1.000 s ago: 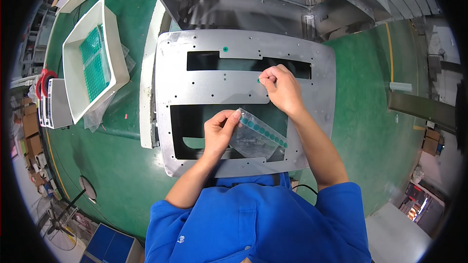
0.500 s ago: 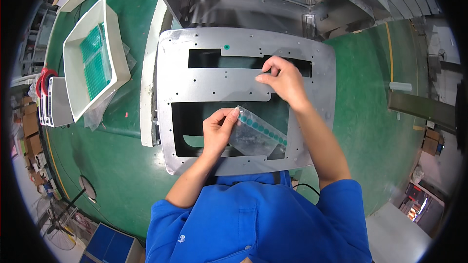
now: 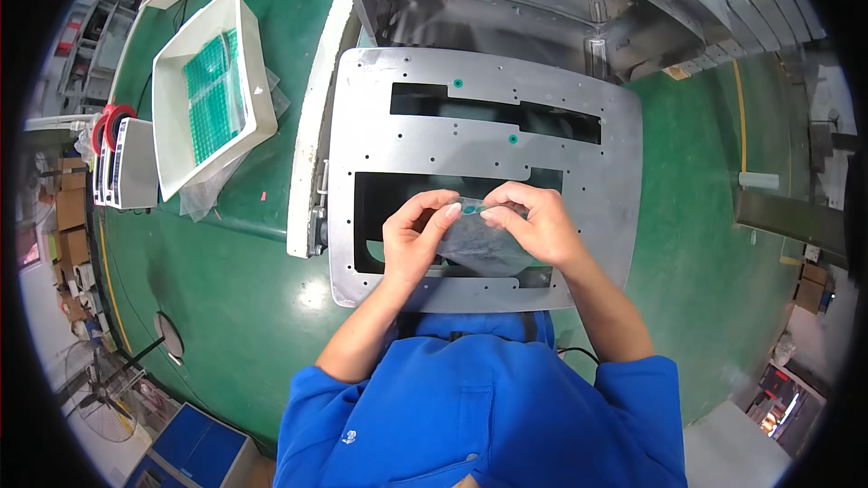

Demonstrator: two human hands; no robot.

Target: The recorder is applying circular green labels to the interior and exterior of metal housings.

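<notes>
A grey metal panel (image 3: 434, 145) with long cut-outs and small holes lies in front of me. Over its large lower opening I hold up a clear film sheet of green round stickers (image 3: 484, 248). My left hand (image 3: 416, 233) pinches the sheet's upper left corner between thumb and fingers. Close beside it, my right hand (image 3: 541, 224) pinches at the upper edge, near a green dot; its fingertips partly cover the row. One green sticker (image 3: 457, 84) sits by the panel's far edge, another green sticker (image 3: 513, 139) on the strip between the cut-outs.
On the left a white bin (image 3: 258, 113) holds green sticker sheets (image 3: 212, 90). Rolls of red tape (image 3: 116, 126) stand beside it. A large metal housing (image 3: 506, 14) rises behind the panel. A fan (image 3: 167, 336) stands at the lower left.
My right hand has come down from the panel's upper part to the sticker sheet. A second green sticker now shows on the middle strip. The view has shifted, moving the panel rightward.
</notes>
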